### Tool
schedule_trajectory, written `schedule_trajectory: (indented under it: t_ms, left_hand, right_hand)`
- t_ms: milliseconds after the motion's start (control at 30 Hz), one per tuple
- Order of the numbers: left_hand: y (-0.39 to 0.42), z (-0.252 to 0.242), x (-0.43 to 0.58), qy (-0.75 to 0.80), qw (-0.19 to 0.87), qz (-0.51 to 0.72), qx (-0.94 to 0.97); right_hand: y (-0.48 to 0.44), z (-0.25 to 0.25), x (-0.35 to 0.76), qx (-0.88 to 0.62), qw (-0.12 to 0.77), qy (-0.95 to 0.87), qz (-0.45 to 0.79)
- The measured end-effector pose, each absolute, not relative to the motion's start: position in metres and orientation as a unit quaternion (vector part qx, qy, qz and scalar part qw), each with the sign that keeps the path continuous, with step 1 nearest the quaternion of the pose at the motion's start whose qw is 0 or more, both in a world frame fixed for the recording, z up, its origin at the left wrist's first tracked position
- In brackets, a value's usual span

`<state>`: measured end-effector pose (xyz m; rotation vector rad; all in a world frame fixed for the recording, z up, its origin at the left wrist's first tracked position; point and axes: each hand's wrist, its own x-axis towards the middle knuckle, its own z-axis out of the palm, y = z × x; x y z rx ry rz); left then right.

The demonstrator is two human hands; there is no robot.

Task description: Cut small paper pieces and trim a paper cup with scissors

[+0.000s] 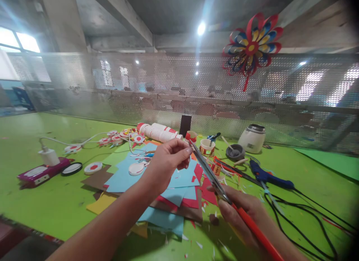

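Observation:
My left hand (174, 158) hangs over the paper pile with thumb and fingertips pinched together. Whatever sits in that pinch is too small or hidden for me to name. My right hand (244, 212) grips a pair of scissors (209, 170) with silver blades and long red handles. The blades look almost closed, and their tips point up beside my left fingertips. Whether they touch anything there, I cannot tell. Beneath both hands lie stacked sheets of light blue paper (126, 178), with brown, red and yellow sheets (102, 202) among them.
A blue glue gun (270, 175) with black cables lies at right, near a dark bowl (235, 153) and a cream jar (252, 138). White rolls (159, 133) stand behind the paper. A purple power strip (42, 173) with a charger is at left. Paper scraps litter the green table (67, 208).

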<state>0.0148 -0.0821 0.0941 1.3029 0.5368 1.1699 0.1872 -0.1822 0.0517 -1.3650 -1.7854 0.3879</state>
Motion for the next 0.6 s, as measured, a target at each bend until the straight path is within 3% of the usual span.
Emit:
schedule_trajectory:
  t_ms: [133,367,600]
  left_hand:
    - [-0.0804,0.0979,0.0117,0.237,0.614,0.528,0.537]
    - [-0.0799,0.0984,0.0114,0.222,0.629,0.544,0.509]
    - [-0.0788,0.0984,0.0104,0.228,0.626,0.528,0.527]
  right_hand:
    - [-0.1806,0.0502,0.1894,-0.541,0.391,-0.734,0.128]
    - [-0.1811,0.0465,0.1885,-0.541,0.443,-0.683,0.210]
    - [-0.1813,0.0470,0.1900,-0.517,0.418,-0.728,0.169]
